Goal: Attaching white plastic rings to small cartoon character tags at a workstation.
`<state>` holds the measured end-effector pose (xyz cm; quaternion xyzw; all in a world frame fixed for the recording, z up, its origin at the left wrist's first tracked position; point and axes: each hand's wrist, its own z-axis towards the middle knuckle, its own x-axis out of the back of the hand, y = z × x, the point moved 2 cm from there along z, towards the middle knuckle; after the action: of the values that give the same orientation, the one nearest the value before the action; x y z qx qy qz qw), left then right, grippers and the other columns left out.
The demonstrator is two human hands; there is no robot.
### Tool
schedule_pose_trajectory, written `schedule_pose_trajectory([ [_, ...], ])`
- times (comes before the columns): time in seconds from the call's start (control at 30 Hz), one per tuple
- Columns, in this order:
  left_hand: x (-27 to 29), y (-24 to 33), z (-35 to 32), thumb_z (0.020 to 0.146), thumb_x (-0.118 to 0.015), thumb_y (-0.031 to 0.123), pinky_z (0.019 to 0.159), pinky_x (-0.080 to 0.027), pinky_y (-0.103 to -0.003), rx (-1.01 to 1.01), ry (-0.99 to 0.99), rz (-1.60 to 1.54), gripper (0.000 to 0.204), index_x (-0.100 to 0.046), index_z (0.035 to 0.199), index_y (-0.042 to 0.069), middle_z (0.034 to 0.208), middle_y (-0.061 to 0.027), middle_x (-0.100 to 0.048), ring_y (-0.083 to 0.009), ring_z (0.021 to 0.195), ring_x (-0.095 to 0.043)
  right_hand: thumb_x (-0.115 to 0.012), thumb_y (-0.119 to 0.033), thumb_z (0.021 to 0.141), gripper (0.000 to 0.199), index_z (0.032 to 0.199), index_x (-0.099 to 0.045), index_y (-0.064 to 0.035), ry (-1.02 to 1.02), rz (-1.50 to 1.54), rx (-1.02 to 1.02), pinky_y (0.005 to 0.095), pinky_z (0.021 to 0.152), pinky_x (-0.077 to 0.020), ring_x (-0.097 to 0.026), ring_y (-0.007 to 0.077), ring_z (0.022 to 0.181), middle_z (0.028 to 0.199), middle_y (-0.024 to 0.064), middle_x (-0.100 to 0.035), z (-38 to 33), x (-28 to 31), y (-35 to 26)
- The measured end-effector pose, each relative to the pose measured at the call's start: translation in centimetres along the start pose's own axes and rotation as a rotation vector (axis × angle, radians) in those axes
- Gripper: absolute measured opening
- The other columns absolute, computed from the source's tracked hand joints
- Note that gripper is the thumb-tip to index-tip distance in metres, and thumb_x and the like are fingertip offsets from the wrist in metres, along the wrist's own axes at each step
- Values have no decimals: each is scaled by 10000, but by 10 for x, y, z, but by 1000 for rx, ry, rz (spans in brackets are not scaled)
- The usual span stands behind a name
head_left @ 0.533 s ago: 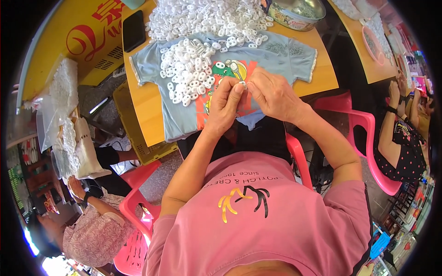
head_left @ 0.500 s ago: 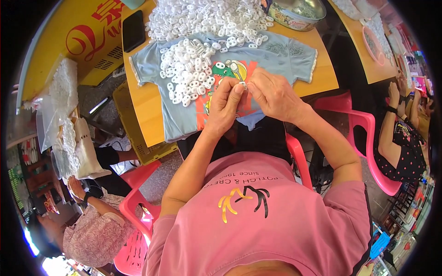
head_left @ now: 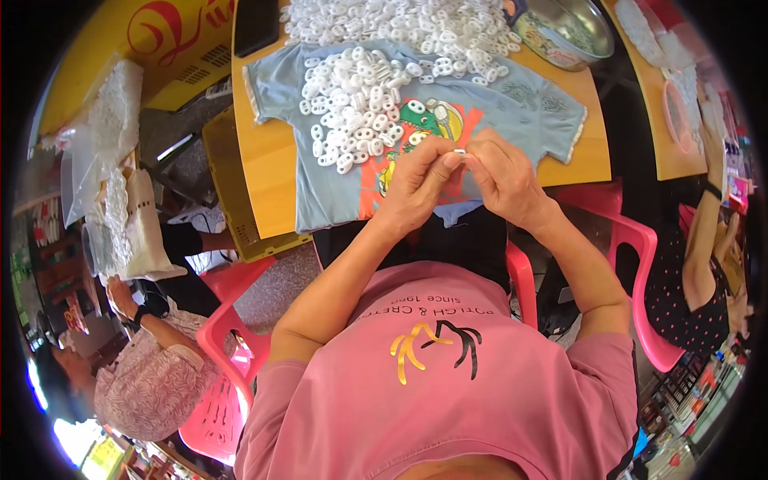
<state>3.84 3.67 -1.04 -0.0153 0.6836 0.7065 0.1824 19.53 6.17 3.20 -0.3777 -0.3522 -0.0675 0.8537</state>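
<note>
My left hand (head_left: 420, 184) and my right hand (head_left: 512, 184) meet over the near part of a light blue T-shirt (head_left: 328, 196) spread on the table. Fingertips of both are pinched together around a small white two-hole plastic piece (head_left: 460, 152), of which only a sliver shows. Whether anything else is between the fingers cannot be made out. Loose white two-hole pieces (head_left: 356, 100) lie heaped on the shirt, left of and beyond my hands. Thin grey metal bits (head_left: 552, 100), too small to name, are scattered near the shirt's right sleeve.
A larger mound of white pieces (head_left: 392, 24) covers the far table (head_left: 260, 184). Beyond the right sleeve stands a metal bowl (head_left: 552, 52); a black phone (head_left: 256, 24) lies far left. Co-workers sit either side: one's hand (head_left: 122, 298) left, another's arm (head_left: 700, 256) right. A yellow crate (head_left: 228, 184) is below.
The view has shifted, so the table appears farther right and higher. My hands, still pinched together, have come slightly right and nearer over the shirt. The right co-worker's arm now stretches farther forward.
</note>
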Motion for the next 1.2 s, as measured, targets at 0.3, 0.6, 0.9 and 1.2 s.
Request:
schedule_pose_trajectory([
  [0.3, 1, -3, -1, 1002, -518, 162, 591, -426, -267, -94, -4, 95, 166, -567, 941, 16, 723, -15, -508, -94, 655, -508, -476, -70, 980, 172, 847, -535, 21, -422, 252, -378, 296, 554, -432, -554, 187, 624, 801, 94, -565, 15, 27, 4],
  [0.6, -1, -1, -1, 994, -533, 163, 555, -412, -280, -147, -96, 171, 176, -553, 894, 19, 656, -27, -500, -111, 592, -492, -620, -135, 917, 159, 975, -643, 11, -207, 155, -332, 257, 578, -464, -564, 120, 624, 835, 59, -622, 69, -12, 35],
  [0.9, -2, -1, -2, 1006, -521, 197, 554, -406, -266, -149, -60, 151, 198, -548, 899, 33, 692, -17, -525, -91, 604, -487, -691, -164, 841, 202, 957, -656, -2, -254, -195, -141, 322, 622, -472, -593, 186, 683, 807, 95, -631, 75, -28, 43],
  [1.2, 7, -11, 4, 1026, -481, 242, 561, -418, -197, 5, 134, -358, 201, -513, 935, 66, 751, -8, -573, -56, 616, -503, -640, -163, 929, 221, 1056, -665, 16, 63, 888, -894, 238, 570, -487, -539, 81, 599, 715, 10, -586, 51, -6, 38],
])
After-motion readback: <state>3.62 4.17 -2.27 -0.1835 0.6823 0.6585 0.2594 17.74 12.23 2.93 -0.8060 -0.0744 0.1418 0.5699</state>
